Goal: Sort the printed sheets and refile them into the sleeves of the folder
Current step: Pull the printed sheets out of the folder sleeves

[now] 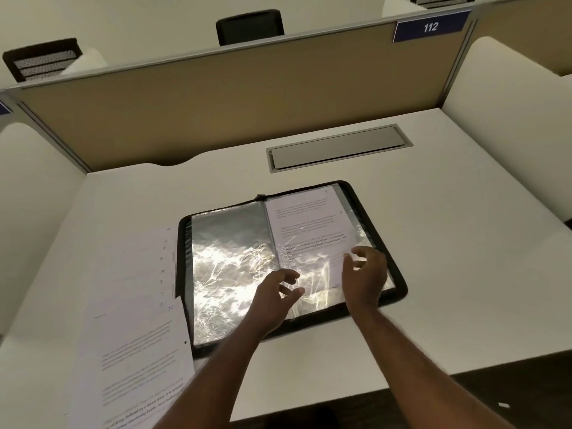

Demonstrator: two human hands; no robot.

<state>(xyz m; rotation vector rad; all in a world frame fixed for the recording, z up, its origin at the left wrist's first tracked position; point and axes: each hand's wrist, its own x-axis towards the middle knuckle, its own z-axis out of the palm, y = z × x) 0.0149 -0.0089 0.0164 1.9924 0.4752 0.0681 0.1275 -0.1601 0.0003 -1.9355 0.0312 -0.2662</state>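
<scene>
A black zip folder (399, 267) lies open on the desk. Its left page is an empty, shiny plastic sleeve (229, 261). The right sleeve holds a printed sheet (306, 221), whose lower part shows through crinkled plastic. My left hand (275, 295) hovers over the lower middle near the spine, fingers apart, holding nothing. Over the sheet's lower right edge is my right hand (365, 274), fingers curled and spread; whether it touches the sleeve I cannot tell. A fanned stack of printed sheets (136, 323) with handwritten numbers lies left of the folder.
A grey cable hatch (337, 148) is set into the white desk (448, 274) behind the folder. A tan divider panel (216, 97) with a "112" label (430, 26) closes the back. White side panels flank the desk. Black chairs stand beyond the divider.
</scene>
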